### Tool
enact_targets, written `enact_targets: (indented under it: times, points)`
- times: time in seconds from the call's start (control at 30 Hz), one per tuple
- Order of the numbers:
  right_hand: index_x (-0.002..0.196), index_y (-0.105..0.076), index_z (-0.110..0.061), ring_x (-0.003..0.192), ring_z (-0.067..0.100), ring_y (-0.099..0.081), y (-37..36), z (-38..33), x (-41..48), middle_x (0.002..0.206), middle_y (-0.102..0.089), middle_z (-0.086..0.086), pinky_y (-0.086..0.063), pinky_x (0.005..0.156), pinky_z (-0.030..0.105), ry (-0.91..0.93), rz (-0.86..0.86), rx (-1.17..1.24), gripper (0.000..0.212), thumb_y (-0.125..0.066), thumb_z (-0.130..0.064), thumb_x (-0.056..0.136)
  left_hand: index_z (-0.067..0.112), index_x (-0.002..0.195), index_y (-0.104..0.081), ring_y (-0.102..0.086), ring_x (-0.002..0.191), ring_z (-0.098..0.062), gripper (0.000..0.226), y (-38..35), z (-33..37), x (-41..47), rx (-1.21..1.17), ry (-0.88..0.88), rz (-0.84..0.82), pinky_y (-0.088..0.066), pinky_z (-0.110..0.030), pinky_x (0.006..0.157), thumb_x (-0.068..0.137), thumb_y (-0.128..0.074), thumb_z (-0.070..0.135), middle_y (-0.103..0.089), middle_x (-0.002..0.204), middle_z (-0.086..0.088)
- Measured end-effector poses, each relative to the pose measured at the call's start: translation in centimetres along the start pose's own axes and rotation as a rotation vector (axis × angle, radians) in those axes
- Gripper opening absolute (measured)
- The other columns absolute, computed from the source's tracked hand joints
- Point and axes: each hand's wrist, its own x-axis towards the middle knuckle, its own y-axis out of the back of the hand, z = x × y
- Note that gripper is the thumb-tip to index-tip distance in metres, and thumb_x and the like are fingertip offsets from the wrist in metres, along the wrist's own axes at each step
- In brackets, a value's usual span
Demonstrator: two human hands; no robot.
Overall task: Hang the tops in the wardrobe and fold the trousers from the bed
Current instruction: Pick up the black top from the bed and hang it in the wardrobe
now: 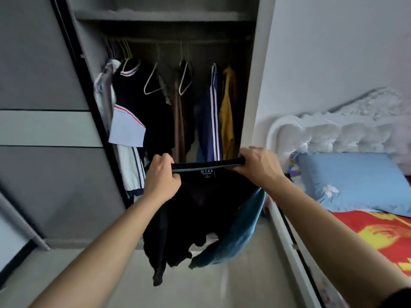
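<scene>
While both hands pull its neckband taut, the black T-shirt with teal sleeves (200, 210) hangs in the head view before the open grey wardrobe (252, 103), label towards the camera. The left hand (161, 175) grips one end of the collar and the right hand (259, 167) pinches the other, probably spreading the neck for a hanger. A bare white wire hanger (153, 83) hangs on the rail above. The bed with the red and yellow cover (378, 236) lies to the right.

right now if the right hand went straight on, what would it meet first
Right hand, gripping the black tee, would likely meet the hanging yellow top first; depth is unclear.
</scene>
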Motion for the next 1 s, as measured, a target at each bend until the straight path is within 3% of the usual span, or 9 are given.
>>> enact_targets:
  times: [0.1, 0.27, 0.37, 0.47, 0.57, 0.63, 0.73, 0.83, 1.0]
  points:
    - [0.085, -0.066, -0.019, 0.084, 0.027, -0.064, -1.5, -2.9, 2.4, 0.087, -0.064, 0.002, -0.047, 0.064, 0.034, 0.031, 0.004, 0.002, 0.05, -0.061, -0.069, 0.081, 0.01, 0.103, -0.051, -0.051, 0.094, -0.03, 0.026, 1.8, -4.6, 2.1, -0.039, 0.125, 0.09, -0.04, -0.036, 0.073, 0.08, -0.057, -0.001, -0.044, 0.104, -0.008]
    - [0.069, -0.053, -0.025, 0.076, 0.026, -0.065, -4.4, -6.7, 6.6, 0.074, -0.062, -0.003, -0.033, 0.057, 0.029, 0.098, 0.03, 0.024, 0.044, -0.062, -0.064, 0.085, 0.017, 0.099, -0.064, -0.062, 0.091, -0.032, 0.012, 2.6, -11.4, 5.7, -0.016, 0.185, 0.019, -0.045, -0.035, 0.073, 0.089, -0.062, 0.011, -0.066, 0.101, -0.008]
    - [0.078, -0.066, -0.024, 0.078, 0.023, -0.066, -6.7, -8.5, 10.5, 0.076, -0.066, -0.005, -0.034, 0.059, 0.027, 0.103, 0.064, 0.051, 0.036, -0.061, -0.058, 0.089, 0.03, 0.088, -0.064, -0.06, 0.087, -0.02, 0.026, 2.2, -13.3, 8.8, -0.303, 0.323, -0.107, -0.044, -0.026, 0.067, 0.092, -0.055, 0.006, -0.068, 0.096, -0.001]
    - [0.086, -0.068, -0.023, 0.083, 0.025, -0.067, -9.8, -9.8, 15.6, 0.083, -0.07, -0.002, -0.043, 0.06, 0.031, 0.088, 0.103, 0.12, 0.034, -0.058, -0.055, 0.091, 0.02, 0.108, -0.068, -0.059, 0.103, -0.019, 0.031, 1.9, -14.5, 12.9, -0.623, 0.494, -0.205, -0.047, -0.027, 0.086, 0.093, -0.048, 0.002, -0.066, 0.11, -0.003]
    - [0.089, -0.068, -0.021, 0.086, 0.03, -0.066, -12.6, -10.4, 21.2, 0.085, -0.07, 0.001, -0.044, 0.063, 0.034, 0.005, 0.126, 0.218, 0.032, -0.058, -0.052, 0.091, 0.017, 0.096, -0.073, -0.062, 0.097, -0.016, 0.013, 2.4, -16.0, 18.1, -0.593, 0.498, -0.288, -0.046, -0.027, 0.083, 0.091, -0.061, 0.017, -0.07, 0.101, 0.001]
    - [0.089, -0.067, -0.021, 0.086, 0.031, -0.066, -13.9, -10.5, 24.8, 0.084, -0.07, 0.001, -0.042, 0.063, 0.034, -0.025, 0.115, 0.249, 0.034, -0.059, -0.054, 0.09, 0.021, 0.091, -0.075, -0.064, 0.09, -0.012, 0.014, 2.7, -17.1, 21.8, -0.519, 0.429, -0.363, -0.049, -0.025, 0.081, 0.082, -0.075, 0.032, -0.072, 0.094, 0.004]
    - [0.097, -0.068, -0.026, 0.092, 0.029, -0.066, -14.6, -10.4, 30.2, 0.092, -0.072, 0.0, -0.043, 0.067, 0.034, -0.062, 0.084, 0.305, 0.032, -0.062, -0.055, 0.087, 0.019, 0.081, -0.071, -0.054, 0.066, -0.013, 0.019, 2.3, -17.8, 27.0, -0.317, 0.219, -0.18, -0.041, -0.027, 0.062, 0.083, -0.075, 0.037, -0.061, 0.068, 0.003]
    - [0.1, -0.068, -0.028, 0.093, 0.027, -0.065, -15.3, -10.5, 34.4, 0.094, -0.071, -0.002, -0.048, 0.071, 0.035, -0.105, 0.062, 0.368, 0.032, -0.062, -0.056, 0.085, 0.019, 0.081, -0.068, -0.057, 0.062, -0.019, 0.026, 0.8, -17.8, 31.4, -0.164, 0.11, 0.092, -0.046, -0.034, 0.062, 0.09, -0.063, 0.043, -0.06, 0.062, 0.002]
    - [0.097, -0.065, -0.029, 0.085, 0.024, -0.066, -17.9, -10.2, 38.5, 0.086, -0.068, -0.006, -0.052, 0.07, 0.035, -0.146, 0.023, 0.358, 0.033, -0.06, -0.059, 0.086, 0.02, 0.081, -0.062, -0.058, 0.064, -0.019, 0.027, -2.1, -18.6, 37.3, -0.188, 0.075, 0.186, -0.043, -0.034, 0.058, 0.095, -0.056, 0.042, -0.058, 0.06, 0.004]
